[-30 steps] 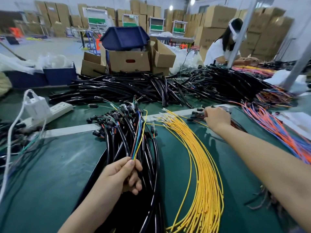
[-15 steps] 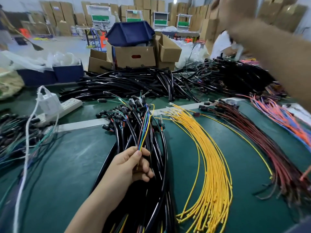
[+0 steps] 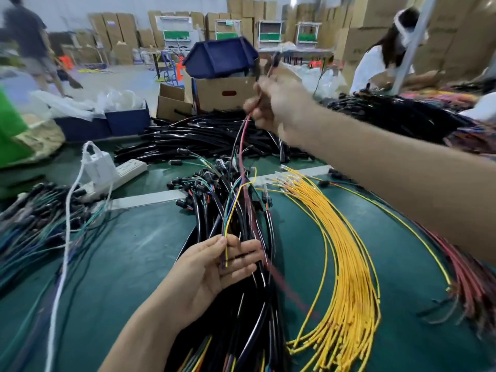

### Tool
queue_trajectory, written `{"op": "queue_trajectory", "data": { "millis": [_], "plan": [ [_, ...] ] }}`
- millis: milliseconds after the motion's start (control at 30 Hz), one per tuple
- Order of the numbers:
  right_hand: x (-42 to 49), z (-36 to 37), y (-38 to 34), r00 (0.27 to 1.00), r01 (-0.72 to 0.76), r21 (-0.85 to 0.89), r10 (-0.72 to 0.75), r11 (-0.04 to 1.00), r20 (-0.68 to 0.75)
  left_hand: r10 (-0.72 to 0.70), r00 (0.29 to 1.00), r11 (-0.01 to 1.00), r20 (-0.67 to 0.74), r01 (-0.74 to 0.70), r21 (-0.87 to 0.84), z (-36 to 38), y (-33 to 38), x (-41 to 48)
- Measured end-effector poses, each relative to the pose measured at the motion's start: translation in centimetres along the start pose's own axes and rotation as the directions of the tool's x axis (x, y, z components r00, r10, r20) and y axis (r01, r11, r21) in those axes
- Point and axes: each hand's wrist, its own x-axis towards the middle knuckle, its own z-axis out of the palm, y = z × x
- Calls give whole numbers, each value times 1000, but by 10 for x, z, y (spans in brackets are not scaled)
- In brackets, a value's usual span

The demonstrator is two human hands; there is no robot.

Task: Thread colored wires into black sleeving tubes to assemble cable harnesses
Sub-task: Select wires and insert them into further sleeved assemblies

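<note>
Left hand (image 3: 214, 267) pinches colored wire ends (image 3: 226, 251) over tubes (image 3: 249, 326) on table (image 3: 134, 251). Right hand (image 3: 276, 103) raised, blurred, fist round red wire (image 3: 241, 157) trailing down across tubes. Risk: red wire likely snags connectors (image 3: 204, 183) and drags tubes; a loose left pinch could drop wire ends

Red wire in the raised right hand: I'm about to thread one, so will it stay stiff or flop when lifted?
Probably floppy: the red wire hangs in a slack curve from the right hand to the green table. Likely light, as a finger grip carries it. Its lower end looks blurred, so it may swing about.
</note>
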Motion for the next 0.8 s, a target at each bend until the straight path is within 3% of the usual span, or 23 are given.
{"op": "queue_trajectory", "data": {
  "millis": [167, 367, 600, 800],
  "plan": [
    [6, 1, 49, 989, -146, 37, 147, 989, -10, -16, 1000, 1000, 8, 16, -19, 1, 0, 0],
    [16, -13, 60, 992, -94, -97, 84, 991, -99, -18, 996, 998, -85, 22, 55, 1, -2, 3],
    [35, -31, 67, 987, -129, -172, 108, 977, -121, -20, 998, 999, -54, 22, 49, 4, 0, -1],
    [38, -45, 85, 955, -296, -143, 291, 945, -52, -3, 1000, 989, -3, 4, 145, -1, -2, -2]
  ]
}}
